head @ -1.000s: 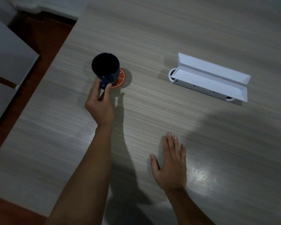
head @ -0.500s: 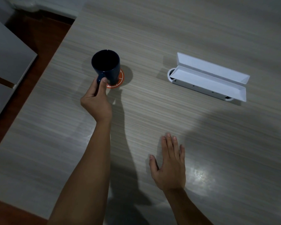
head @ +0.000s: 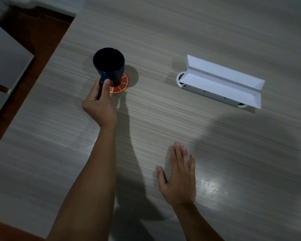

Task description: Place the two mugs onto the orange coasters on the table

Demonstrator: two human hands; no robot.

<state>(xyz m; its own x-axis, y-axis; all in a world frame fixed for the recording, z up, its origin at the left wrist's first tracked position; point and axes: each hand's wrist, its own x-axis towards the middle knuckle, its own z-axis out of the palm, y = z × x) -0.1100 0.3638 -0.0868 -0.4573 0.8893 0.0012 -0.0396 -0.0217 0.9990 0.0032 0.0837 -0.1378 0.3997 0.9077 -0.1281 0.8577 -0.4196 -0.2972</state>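
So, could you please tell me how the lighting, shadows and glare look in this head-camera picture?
Head view: dim overall; a bright glare patch on the table beside the right hand; the left hand and its arm cast a long dark shadow; the navy mug has a black, unreadable interior; the white box is brightest.

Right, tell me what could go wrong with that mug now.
1. The mug looks off-centre on the orange coaster; its base may catch the coaster's edge and rock.
2. The left hand grips only the handle, so letting go carelessly could tip it.
3. Only one mug and one coaster show; the right hand lies flat on the table, so the second pair goes unhandled.
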